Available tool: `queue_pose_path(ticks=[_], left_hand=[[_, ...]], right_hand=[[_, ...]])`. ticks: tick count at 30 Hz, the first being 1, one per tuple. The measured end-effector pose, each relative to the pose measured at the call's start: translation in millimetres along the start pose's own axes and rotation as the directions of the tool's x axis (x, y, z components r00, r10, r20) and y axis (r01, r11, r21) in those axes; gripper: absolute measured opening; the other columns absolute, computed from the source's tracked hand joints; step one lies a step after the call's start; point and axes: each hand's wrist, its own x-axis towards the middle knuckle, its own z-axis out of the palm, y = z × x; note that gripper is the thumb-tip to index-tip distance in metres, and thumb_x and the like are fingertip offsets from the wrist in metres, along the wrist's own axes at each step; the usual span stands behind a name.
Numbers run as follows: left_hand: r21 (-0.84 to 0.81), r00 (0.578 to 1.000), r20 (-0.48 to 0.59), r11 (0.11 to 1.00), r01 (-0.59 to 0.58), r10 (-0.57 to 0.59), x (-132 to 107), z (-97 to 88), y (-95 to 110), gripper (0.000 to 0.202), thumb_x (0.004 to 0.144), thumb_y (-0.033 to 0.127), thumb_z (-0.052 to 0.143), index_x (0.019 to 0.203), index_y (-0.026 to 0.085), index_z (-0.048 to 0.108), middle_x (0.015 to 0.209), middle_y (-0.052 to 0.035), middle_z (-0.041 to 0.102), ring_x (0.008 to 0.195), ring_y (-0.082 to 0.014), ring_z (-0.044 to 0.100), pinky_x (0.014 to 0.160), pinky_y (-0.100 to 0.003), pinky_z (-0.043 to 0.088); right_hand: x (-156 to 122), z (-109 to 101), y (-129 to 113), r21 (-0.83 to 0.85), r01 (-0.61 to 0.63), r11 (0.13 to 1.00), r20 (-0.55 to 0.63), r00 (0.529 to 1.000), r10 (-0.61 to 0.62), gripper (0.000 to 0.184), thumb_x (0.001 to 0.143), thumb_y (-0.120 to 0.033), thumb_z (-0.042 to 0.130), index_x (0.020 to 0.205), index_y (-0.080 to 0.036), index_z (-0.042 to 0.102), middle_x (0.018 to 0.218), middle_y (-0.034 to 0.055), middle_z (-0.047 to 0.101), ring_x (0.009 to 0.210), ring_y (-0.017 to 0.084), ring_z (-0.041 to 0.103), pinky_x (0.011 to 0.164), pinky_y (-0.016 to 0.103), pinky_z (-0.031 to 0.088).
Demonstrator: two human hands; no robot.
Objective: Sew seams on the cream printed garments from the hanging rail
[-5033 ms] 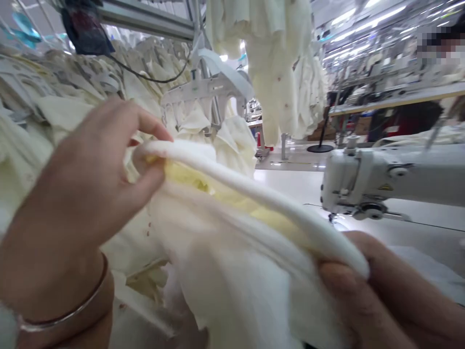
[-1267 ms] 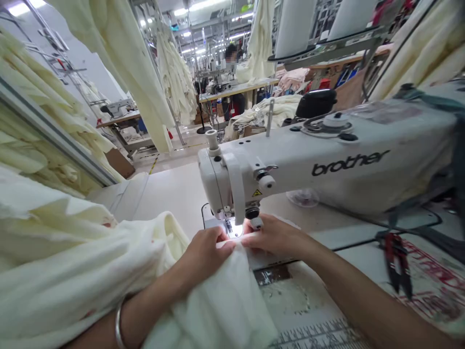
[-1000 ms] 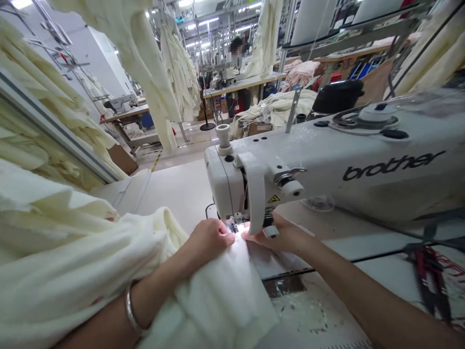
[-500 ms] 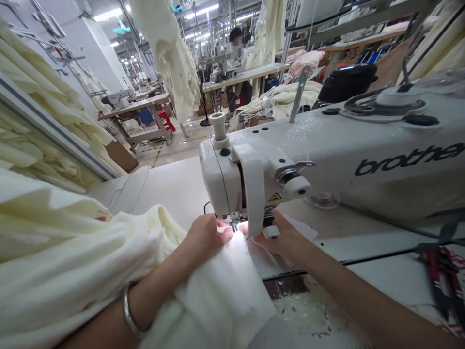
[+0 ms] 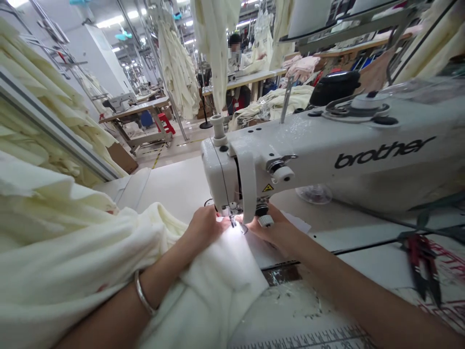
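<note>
Cream fabric (image 5: 218, 271) runs lengthwise toward the needle, left hand (image 5: 203, 228) and right hand (image 5: 274, 230) pressing it.

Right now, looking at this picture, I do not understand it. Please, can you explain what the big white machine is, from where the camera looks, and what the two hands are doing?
The camera sits on the worker's head and looks forward and down, so you see the person's own arms from above. The big white machine is a sewing machine marked "brother", standing on a pale work table. The left hand, with a bracelet on its wrist, presses cream fabric flat beside the needle area. The right hand rests on the fabric at the other side of the needle. A small lamp lights that spot. Thread snips lie on the table at the right. Many cream garments hang behind, and another person sits far back.
</note>
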Motion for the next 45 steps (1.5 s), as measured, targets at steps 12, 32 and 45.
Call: queue_pose_path(ticks=[12,32,45], left_hand=[[0.046,0.999,0.024,0.998,0.042,-0.043,-1.5,-1.2,2.6,0.018,0.08,0.026,0.055,0.091,0.018,0.067,0.091,-0.0082,0.071,0.101,-0.0275,0.063,0.091,-0.036,0.046],[0.14,1.0,0.011,0.99,0.021,-0.023,-9.5,0.4,8.9,0.018,0.084,0.024,0.049,0.09,0.017,0.064,0.09,-0.0087,0.07,0.089,-0.0253,0.065,0.078,-0.032,0.046],[0.191,0.999,-0.017,0.981,-0.038,0.042,12.8,-13.1,-10.1,0.016,0.075,0.018,0.056,0.087,0.017,0.066,0.093,-0.0093,0.07,0.098,-0.0283,0.063,0.087,-0.037,0.047]], right_hand=[[-81.6,44.1,3.1,-0.603,0.5,0.622,-0.153,0.692,-0.705,0.045,0.06,0.005,0.041,0.099,-0.015,0.052,0.088,0.0074,0.06,0.073,0.022,0.057,0.05,0.03,0.046],[-79.7,47.6,5.1,-0.527,0.446,0.723,-0.192,0.766,-0.613,0.03,0.076,0.007,0.04,0.084,-0.013,0.061,0.095,0.0105,0.064,0.081,0.023,0.055,0.059,0.032,0.053],[-54.7,60.6,-12.6,-0.631,0.396,0.667,-0.203,0.745,-0.635,0.023,0.067,0.007,0.052,0.069,-0.014,0.059,0.081,0.009,0.064,0.074,0.021,0.054,0.063,0.029,0.052]])
